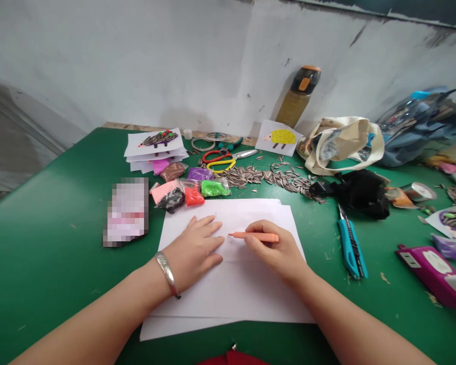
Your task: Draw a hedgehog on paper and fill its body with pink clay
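Note:
White sheets of paper (228, 294) lie stacked on the green table before me. My left hand (195, 247) rests flat on the left part of the top sheet, fingers spread, a silver bangle at the wrist. In my right hand (279, 248) is an orange felt-tip pen (260, 236), pinched between thumb and fingers. Its tip points left, just over the paper near my left fingertips; whether it touches is unclear. Beyond the sheets sit small bags of coloured clay, among them a green one (215, 188), a red one (194, 195) and a black one (172, 198).
Sunflower seeds (243, 176) are heaped behind the paper, beside red-and-yellow-handled scissors (228, 161). A hedgehog drawing (279, 138) leans near a bottle (298, 96). A teal utility knife (351, 246), its blade out, lies right of my right hand. Further right are a black cloth (361, 195) and a cream bag (338, 144).

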The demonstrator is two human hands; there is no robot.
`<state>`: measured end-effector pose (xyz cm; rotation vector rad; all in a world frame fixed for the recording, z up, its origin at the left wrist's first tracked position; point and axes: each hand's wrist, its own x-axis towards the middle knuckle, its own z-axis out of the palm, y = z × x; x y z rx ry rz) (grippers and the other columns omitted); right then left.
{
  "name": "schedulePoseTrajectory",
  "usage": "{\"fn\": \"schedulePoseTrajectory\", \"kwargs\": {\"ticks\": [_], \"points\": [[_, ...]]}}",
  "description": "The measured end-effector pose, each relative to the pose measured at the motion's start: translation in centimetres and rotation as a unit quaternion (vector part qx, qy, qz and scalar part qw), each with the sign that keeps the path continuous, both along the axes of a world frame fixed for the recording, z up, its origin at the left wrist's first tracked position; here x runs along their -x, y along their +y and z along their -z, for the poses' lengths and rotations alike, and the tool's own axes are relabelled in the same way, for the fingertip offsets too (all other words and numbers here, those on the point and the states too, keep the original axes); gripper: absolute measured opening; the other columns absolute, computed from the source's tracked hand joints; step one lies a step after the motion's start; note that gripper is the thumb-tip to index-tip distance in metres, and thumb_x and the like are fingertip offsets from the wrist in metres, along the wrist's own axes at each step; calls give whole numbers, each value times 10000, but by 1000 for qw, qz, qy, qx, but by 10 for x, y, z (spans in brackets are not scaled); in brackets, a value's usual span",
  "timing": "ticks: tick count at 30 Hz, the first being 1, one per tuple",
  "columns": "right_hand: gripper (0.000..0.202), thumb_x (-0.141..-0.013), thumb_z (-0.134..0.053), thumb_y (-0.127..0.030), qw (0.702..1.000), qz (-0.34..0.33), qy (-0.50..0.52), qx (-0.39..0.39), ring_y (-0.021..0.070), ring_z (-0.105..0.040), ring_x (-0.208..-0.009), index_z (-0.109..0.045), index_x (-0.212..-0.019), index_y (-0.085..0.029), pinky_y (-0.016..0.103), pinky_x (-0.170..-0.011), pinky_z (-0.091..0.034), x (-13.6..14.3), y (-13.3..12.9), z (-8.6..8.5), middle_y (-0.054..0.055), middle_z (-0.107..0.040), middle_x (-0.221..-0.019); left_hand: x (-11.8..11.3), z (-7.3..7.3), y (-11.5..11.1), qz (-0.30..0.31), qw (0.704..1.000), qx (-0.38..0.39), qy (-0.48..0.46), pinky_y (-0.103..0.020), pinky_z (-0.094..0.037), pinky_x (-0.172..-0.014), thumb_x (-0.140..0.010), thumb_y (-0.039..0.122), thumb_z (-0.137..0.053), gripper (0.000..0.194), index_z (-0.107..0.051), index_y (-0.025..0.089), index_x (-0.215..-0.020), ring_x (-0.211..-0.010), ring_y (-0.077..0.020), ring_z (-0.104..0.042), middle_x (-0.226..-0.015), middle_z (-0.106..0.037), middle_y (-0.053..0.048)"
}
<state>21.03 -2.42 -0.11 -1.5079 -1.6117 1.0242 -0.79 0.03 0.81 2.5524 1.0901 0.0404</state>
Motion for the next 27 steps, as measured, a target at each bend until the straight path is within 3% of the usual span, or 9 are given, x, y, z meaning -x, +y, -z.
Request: {"fn": "schedulePoseTrajectory", "kwargs": {"ticks": [5,15,23,27], "points": [[97,-793,-588,-298,1000,0,3,13,128,-526,-627,-633,-786,-212,241,-575,-407,1,0,-1,-11,-637,-709,-1,-5,1,-2,1000,12,7,-625,-297,-1073,-878,217,-559,219,-661,177,-1067,-1346,-353,-363,-1348,-534,-134],[106,-797,-581,-304,1000,4,-2,14,134,-538,-610,-637,-784,-215,245,-567,-412,3,1,-1,-4,-667,-706,3,7,0,-3,999,-28,-21,-621,-316,-1065,-860,221,-577,208,-653,213,-1053,-1323,-337,-393,-1333,-549,-105],[119,-804,-583,-309,1000,14,13,-12,144,-573,-644,-651,-794,-212,248,-577,-440,2,0,-1,6,-670,-740,0,-2,1,-7,1000,-1,-20,-642,-316,-1053,-851,189,-573,213,-670,194,-1041,-1322,-367,-403,-1325,-559,-129],[133,-823,-576,-321,999,15,14,-25,160,-610,-708,-650,-820,-211,248,-600,-453,2,-2,-1,15,-677,-773,0,1,1,-4,1000,-1,-18,-646,-317,-1050,-857,201,-571,200,-672,192,-1029,-1326,-366,-395,-1321,-558,-132]]}}
